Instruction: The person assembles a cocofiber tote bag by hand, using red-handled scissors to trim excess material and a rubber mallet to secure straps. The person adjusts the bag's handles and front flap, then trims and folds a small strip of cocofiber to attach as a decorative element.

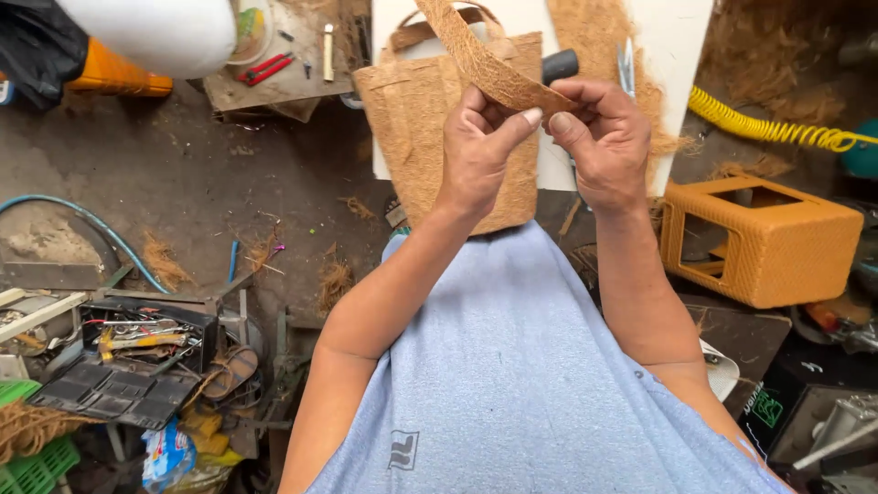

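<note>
Both forearms reach forward and up from the chest, wrists bent inward, the two hands raised side by side. The left hand [477,146] and right hand [599,137] each pinch the lower end of a curved brown coconut-fibre strip [476,50] between thumb and fingers. Just behind hangs a brown coconut-fibre bag [412,110]. A crumpled blue-and-white plastic packet [167,455] lies on the floor, lower left.
</note>
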